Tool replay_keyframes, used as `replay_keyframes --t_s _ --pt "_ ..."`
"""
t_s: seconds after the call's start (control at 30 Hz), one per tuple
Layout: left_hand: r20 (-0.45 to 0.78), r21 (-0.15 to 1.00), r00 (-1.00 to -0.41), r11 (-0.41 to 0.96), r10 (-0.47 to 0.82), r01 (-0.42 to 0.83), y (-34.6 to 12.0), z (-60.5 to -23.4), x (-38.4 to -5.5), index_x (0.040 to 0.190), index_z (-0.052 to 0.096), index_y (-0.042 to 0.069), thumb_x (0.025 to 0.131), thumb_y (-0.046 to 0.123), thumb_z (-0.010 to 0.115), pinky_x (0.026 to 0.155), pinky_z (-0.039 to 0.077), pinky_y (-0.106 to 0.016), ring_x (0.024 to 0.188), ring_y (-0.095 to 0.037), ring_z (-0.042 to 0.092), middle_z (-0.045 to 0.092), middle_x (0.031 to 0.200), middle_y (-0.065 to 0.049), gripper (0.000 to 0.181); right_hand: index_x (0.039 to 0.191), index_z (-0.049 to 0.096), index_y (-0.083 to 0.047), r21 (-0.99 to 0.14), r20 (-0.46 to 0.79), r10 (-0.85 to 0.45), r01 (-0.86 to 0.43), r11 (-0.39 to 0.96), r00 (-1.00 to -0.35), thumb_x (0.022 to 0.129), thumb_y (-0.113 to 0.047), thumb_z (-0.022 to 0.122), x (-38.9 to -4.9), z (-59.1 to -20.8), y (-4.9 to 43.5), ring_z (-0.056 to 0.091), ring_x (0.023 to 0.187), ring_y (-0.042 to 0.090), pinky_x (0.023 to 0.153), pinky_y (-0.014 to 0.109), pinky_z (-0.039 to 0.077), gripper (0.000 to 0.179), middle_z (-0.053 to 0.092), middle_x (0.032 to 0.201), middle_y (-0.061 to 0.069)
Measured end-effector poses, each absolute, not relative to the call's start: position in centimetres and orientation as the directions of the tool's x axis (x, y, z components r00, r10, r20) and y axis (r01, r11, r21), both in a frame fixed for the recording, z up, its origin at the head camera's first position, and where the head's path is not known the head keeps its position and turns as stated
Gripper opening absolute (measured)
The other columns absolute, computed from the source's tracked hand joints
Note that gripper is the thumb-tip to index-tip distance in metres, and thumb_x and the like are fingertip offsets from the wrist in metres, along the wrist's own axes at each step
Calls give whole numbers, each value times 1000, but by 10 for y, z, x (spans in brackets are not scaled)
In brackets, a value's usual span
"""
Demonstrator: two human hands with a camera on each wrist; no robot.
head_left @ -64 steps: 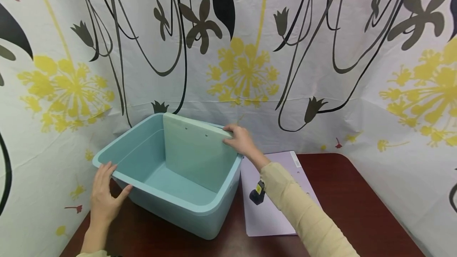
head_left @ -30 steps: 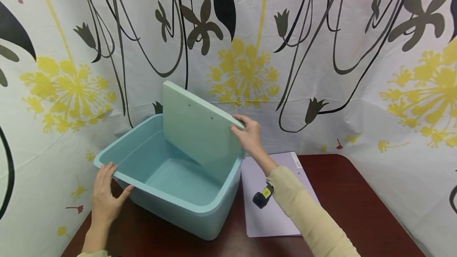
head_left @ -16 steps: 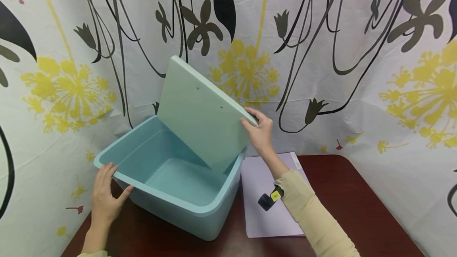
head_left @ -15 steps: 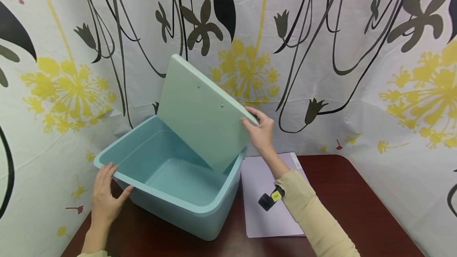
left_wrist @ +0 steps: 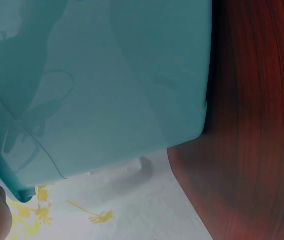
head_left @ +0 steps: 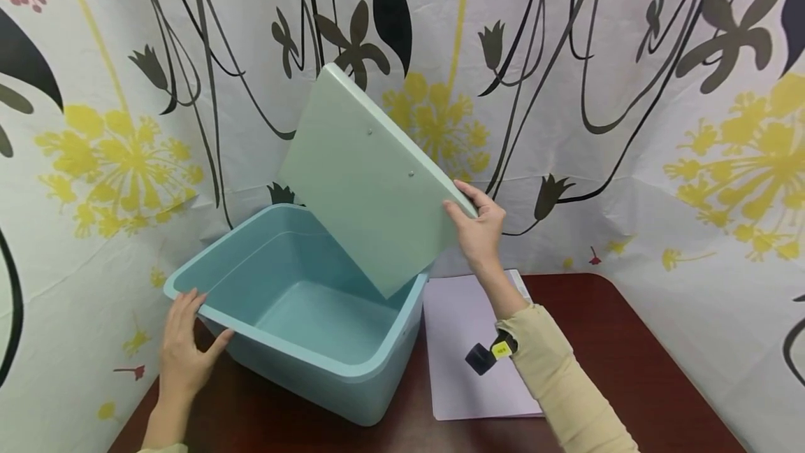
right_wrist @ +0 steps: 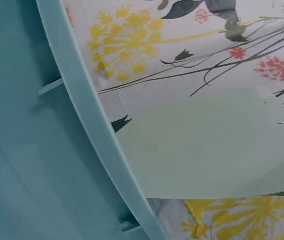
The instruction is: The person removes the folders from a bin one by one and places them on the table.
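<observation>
Beige cloth comes nearest: a sleeve [head_left: 569, 386] rising from below and to the right of the right grip [head_left: 479, 231]. At that wrist, below the right grip, sits a small black box [head_left: 481, 359] with a yellow label [head_left: 501, 350] beside it. Well off to the left, the left grip [head_left: 182, 354] rests on a blue plastic tub [head_left: 308, 379], by its leftmost corner; the fingers lie over the rim, the thumb stands apart, and the hand looks spread. The tub sits askew between the two grips, mouth upward. Below the right grip and just right of the tub, a purple folder [head_left: 465, 390] lies flat, partly covered by the forearm.

Farther out, the right grip pinches a pale green folder [head_left: 371, 184] at one corner, thumb on the near face, fingers going behind the edge. From that grip the green folder slants up and to the left, tilted over the tub, its lowest corner in front of the tub's mouth; whether it touches the tub I cannot tell. Two small rivets [head_left: 411, 174] sit near its upper edge, left of the right grip. A dark red, wood-grained table [head_left: 619, 355] stretches out to the right of the grip, its far corner rounded. Farthest, behind both grips, hangs a white cloth [head_left: 566, 152] printed with yellow flowers and dark stems.
</observation>
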State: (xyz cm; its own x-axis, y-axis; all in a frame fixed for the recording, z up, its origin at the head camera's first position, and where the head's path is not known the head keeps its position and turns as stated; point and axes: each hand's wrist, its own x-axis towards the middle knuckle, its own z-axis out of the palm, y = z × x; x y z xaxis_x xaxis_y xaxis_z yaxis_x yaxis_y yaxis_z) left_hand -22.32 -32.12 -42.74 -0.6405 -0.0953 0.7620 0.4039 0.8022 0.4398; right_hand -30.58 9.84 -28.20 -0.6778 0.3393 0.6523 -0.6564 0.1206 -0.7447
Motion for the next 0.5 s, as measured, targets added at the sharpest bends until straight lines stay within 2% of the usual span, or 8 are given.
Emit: replay_keyframes --t_s 0.23,0.5 --pt "764 439 -638 800 -93 409 -321 -428 -223 128 44 -3 74 51 65 109 12 -48 134 -35 20 38 135 -25 79 108 63 7 -739 634 401 -670 65 -661 75 7 66 -304 -281 112 60 78 4 66 16 49 34 64 101 20" --pt "774 424 -627 807 -88 411 -322 -428 -224 127 44 -3 74 55 63 109 12 -47 133 -37 22 38 134 -25 80 108 62 9 -710 616 474 -704 -14 -629 74 10 65 -294 -276 126 61 78 8 67 18 50 34 65 88 -7"
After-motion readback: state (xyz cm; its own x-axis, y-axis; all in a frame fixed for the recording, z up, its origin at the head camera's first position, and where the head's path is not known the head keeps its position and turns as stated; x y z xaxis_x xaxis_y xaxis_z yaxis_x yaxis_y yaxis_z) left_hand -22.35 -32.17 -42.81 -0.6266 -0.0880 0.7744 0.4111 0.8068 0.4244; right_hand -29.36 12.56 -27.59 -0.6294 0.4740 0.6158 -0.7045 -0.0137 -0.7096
